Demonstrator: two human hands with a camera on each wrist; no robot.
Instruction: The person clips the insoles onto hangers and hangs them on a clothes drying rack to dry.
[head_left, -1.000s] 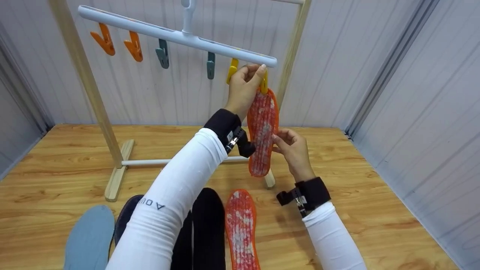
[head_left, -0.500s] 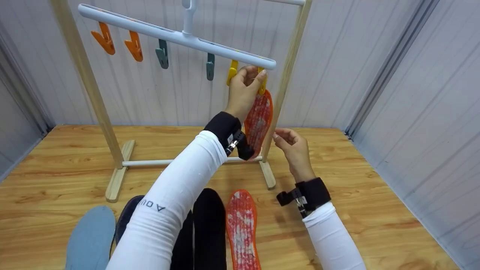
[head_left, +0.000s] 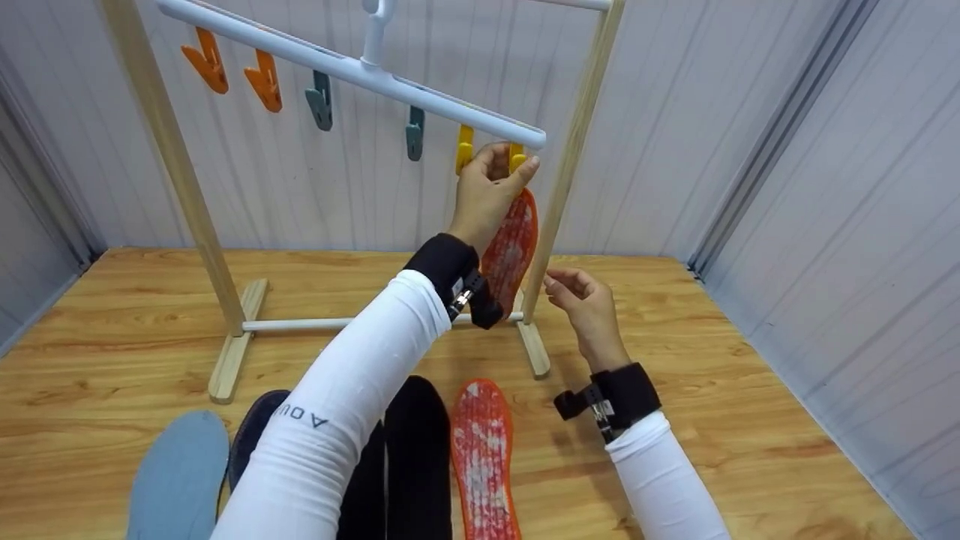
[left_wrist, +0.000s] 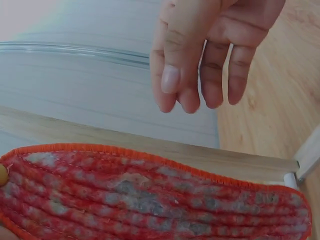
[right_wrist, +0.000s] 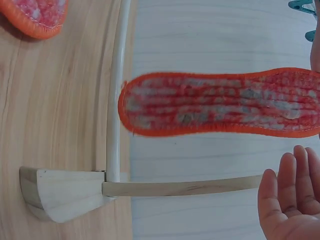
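One insole (head_left: 484, 457) floor-bound, head view only.

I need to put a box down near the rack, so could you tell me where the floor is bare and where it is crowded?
Bare wooden floor lies right of the rack's right foot, toward the wall, and left of its left foot. In front it is crowded: the blue insole, black insoles and red insole lie side by side.

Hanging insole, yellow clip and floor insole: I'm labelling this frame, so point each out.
Hanging insole (head_left: 512, 247), head view, middle of its red face.
Yellow clip (head_left: 465, 148), head view, its upper body under the bar.
Floor insole (head_left: 484, 457), head view, its middle.
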